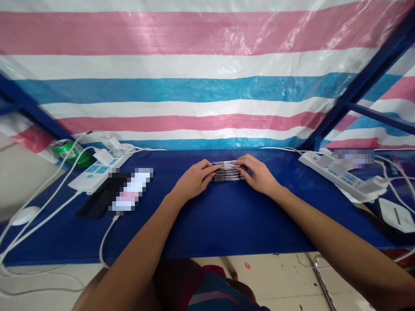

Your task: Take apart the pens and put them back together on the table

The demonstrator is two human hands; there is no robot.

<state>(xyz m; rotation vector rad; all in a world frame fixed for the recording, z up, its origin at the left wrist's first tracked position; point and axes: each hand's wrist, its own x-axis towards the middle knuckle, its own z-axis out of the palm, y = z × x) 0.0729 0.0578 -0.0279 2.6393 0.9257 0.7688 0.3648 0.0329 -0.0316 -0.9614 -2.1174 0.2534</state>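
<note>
Nearest to the camera is a striped shirt on the person, and two bare arms reach out past it to a blue desk. Both arms stretch forward and in, so the two hands meet in the middle of the desk. There, near the far edge, lies one small stack of thin metal sticks. There look to be about four sticks, side by side, but they are too small to count for sure. The left hand holds the stack's left end, and the right hand holds its right end. The fingers of each hand curl over the stack and press it from both sides. Two white power strips lie on the desk, one on each side, with white cords running off them. One green can lies on its side at the back left. Behind it all hangs a striped plastic sheet.
</note>
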